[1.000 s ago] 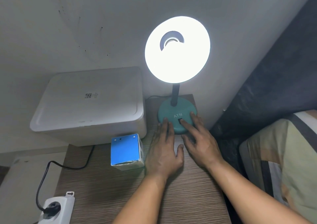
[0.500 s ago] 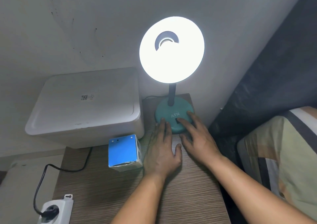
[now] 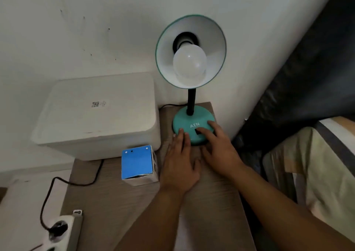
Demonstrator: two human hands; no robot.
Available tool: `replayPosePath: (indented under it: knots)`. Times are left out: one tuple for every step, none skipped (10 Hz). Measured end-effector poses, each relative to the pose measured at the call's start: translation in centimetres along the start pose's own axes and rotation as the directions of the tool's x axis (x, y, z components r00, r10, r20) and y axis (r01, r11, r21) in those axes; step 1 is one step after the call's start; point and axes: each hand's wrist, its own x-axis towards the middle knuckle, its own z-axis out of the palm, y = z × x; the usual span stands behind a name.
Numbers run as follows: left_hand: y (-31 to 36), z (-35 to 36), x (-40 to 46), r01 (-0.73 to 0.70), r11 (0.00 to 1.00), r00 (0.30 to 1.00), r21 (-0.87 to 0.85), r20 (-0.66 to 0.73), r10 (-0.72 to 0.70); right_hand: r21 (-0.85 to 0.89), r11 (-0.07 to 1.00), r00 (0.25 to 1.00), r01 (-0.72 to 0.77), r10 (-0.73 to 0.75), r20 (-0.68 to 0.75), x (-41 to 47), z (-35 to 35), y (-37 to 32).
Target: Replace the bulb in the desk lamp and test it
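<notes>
Head view: lamp (image 3: pixel 192 89) stands far right on table (image 3: pixel 115 202), bulb (image 3: pixel 189 61) unlit, switch (image 3: pixel 197 131) under right hand (image 3: pixel 217 147) forefinger; left hand (image 3: pixel 180 166) flat, fingertips touching base, both released.

I see lamp (image 3: pixel 193 127) at table's (image 3: pixel 107 202) back right corner, storage box (image 3: pixel 99 114) left of it, carton (image 3: pixel 139 164) before box. My hands before lamp base: left hand (image 3: pixel 179 166) beside right hand (image 3: pixel 217 149). Power strip (image 3: pixel 61 231) front left.
</notes>
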Motion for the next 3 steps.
replayPosePath:
  knots:
    - [-0.1,-0.2,0.1,0.001,0.998,0.999,-0.063,0.043,0.002,0.039,0.998,0.997,-0.041,0.039,0.067,-0.4,-0.5,-0.5]
    - [-0.3,-0.4,0.3,0.004,0.994,0.998,-0.109,0.057,0.003,0.065,0.996,0.996,-0.056,0.051,0.078,-1.2,-1.2,-1.0]
    - [0.3,-1.7,-0.2,0.06,0.986,0.992,-0.153,0.118,-0.043,0.03,0.993,0.991,-0.111,0.108,0.074,-2.5,-2.2,-2.0]
